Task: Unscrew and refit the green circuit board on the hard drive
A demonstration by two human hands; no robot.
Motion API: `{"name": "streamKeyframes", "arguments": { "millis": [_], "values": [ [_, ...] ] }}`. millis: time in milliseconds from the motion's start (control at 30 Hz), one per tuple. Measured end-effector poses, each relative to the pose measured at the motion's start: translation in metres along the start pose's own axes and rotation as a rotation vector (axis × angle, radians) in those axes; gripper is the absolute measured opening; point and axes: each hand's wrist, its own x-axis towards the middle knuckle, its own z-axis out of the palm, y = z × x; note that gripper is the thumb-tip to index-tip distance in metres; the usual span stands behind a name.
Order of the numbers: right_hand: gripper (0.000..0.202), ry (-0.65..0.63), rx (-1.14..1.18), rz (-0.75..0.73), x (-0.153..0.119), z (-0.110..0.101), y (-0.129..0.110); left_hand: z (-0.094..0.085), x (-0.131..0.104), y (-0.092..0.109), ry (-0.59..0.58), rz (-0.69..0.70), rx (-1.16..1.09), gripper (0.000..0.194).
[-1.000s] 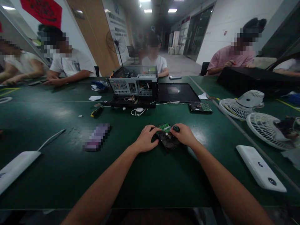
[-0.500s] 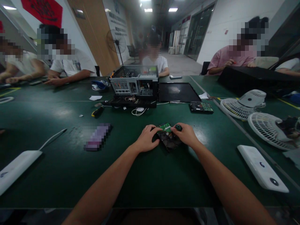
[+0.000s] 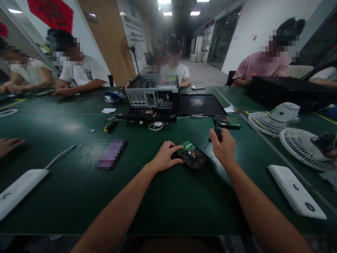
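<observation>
A hard drive with a green circuit board lies flat on the green table in front of me. My left hand grips its left edge, index finger on the board and thumb against the near side. My right hand is closed around a screwdriver with a dark green handle. The thin shaft points down and left, its tip a little right of the drive and apart from it. Beyond my right hand rests another hard drive, also showing green board.
An opened computer case stands at the back, its black side panel beside it. A yellow-black screwdriver and a purple phone-like slab lie left. White fan parts and a white device are right. Several people sit around.
My right hand has lifted the screwdriver off the hard drive and moved right, uncovering the drive's right side. My left hand stays on the drive. Another person's hand has come in at far left.
</observation>
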Motion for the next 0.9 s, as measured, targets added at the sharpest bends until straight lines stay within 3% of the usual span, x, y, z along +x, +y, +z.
{"name": "streamKeyframes", "arguments": {
  "millis": [133, 467, 900],
  "values": [
    [0.039, -0.009, 0.093, 0.084, -0.005, -0.001, -0.008, 0.005, 0.001, 0.002, 0.017, 0.014, 0.049, 0.061],
    [0.037, -0.288, 0.217, 0.016, -0.014, 0.009, -0.013, 0.007, 0.002, 0.001, 0.032, 0.002, 0.05, 0.06],
    [0.038, -0.297, 0.18, 0.025, -0.016, 0.012, -0.009, 0.007, 0.002, 0.0, 0.043, 0.023, 0.05, 0.059]
  ]
}}
